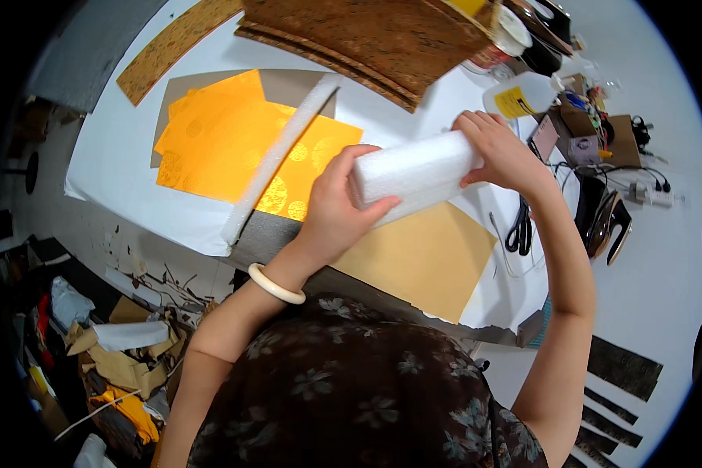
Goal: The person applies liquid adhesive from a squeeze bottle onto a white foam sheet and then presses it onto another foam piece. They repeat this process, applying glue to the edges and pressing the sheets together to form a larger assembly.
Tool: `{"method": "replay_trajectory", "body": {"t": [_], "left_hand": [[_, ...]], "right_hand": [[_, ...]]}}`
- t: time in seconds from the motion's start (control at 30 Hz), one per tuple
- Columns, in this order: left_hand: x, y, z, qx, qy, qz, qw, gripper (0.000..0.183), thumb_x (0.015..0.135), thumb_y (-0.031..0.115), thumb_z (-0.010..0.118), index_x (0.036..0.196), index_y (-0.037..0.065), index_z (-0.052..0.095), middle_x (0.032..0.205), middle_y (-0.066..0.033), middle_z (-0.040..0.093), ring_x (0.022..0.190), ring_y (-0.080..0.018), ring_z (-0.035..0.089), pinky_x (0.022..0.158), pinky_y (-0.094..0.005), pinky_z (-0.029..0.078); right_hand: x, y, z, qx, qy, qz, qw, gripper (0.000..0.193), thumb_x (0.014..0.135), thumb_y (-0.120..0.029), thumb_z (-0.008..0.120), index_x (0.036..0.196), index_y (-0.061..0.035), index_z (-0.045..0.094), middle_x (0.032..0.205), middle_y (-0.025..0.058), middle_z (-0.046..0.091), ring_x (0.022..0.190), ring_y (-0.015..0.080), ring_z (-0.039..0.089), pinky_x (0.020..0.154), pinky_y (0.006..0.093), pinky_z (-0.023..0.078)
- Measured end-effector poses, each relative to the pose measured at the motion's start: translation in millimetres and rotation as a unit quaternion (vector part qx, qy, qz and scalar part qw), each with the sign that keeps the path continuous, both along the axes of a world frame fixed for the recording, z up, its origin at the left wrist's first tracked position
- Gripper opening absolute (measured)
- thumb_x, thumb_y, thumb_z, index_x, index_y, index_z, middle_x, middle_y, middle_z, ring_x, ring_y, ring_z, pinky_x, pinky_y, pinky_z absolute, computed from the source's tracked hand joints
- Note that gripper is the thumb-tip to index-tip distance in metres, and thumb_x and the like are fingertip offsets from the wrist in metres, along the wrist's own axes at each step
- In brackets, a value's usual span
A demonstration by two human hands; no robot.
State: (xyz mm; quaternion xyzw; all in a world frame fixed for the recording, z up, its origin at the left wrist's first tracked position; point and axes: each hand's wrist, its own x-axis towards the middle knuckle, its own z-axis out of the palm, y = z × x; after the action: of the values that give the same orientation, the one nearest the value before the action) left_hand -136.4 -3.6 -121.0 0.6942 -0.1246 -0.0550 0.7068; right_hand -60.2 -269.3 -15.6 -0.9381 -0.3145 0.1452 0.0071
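Observation:
A thick white foam block (417, 168) is held above the table between both my hands. My left hand (342, 201) is closed around its left end, the thumb along the near lower edge. At the other end, my right hand (501, 152) grips the block with fingers over the top and thumb on the near side. Beneath it lies a tan paper sheet (417, 261). Golden-yellow patterned fabric (218, 144) spreads on a grey board (296, 84) to the left, with a long white foam strip (285, 156) lying across it.
A brown patterned box (366, 43) and a curved cork-like strip (175, 47) sit at the back. To the right are a white bottle with a yellow label (519, 97), black-handled scissors (519, 228) and dark high-heeled shoes (607, 222). Scraps (132, 351) pile on the floor at lower left.

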Motion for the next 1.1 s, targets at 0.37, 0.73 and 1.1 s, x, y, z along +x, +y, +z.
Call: {"method": "replay_trajectory", "body": {"t": [0.37,0.73,1.1], "left_hand": [[-1.9,-7.7,-6.9,0.014,-0.010,0.021,1.000,0.062,0.076,0.009,0.084,0.126,0.001,0.048,0.114,-0.0140,0.064,0.107,-0.0207,0.063,0.093,-0.0344,0.051],[-0.5,-6.9,-3.1,0.021,0.012,-0.015,1.000,0.068,0.077,0.000,0.083,0.131,0.002,0.042,0.123,-0.0114,0.056,0.115,-0.0198,0.058,0.098,-0.0352,0.051],[1.2,-7.1,-6.2,-0.006,0.018,-0.015,1.000,0.067,0.074,0.003,0.084,0.128,0.000,0.044,0.117,-0.0127,0.060,0.110,-0.0188,0.060,0.095,-0.0336,0.051]], "right_hand": [[-19.6,2.9,-14.5,0.138,-0.057,0.041,0.988,0.081,0.058,-0.014,0.089,0.131,-0.0127,0.054,0.122,0.0057,0.060,0.119,0.0293,0.053,0.109,0.0437,0.035],[-28.1,-5.5,-14.5,0.176,-0.082,0.014,0.981,0.069,0.063,-0.021,0.089,0.125,-0.0118,0.059,0.121,0.0048,0.062,0.117,0.0241,0.057,0.102,0.0401,0.039],[-33.6,-2.0,-14.9,0.150,-0.163,0.089,0.971,0.085,0.064,-0.027,0.088,0.139,-0.0115,0.051,0.130,0.0092,0.057,0.122,0.0270,0.054,0.114,0.0439,0.035]]}}
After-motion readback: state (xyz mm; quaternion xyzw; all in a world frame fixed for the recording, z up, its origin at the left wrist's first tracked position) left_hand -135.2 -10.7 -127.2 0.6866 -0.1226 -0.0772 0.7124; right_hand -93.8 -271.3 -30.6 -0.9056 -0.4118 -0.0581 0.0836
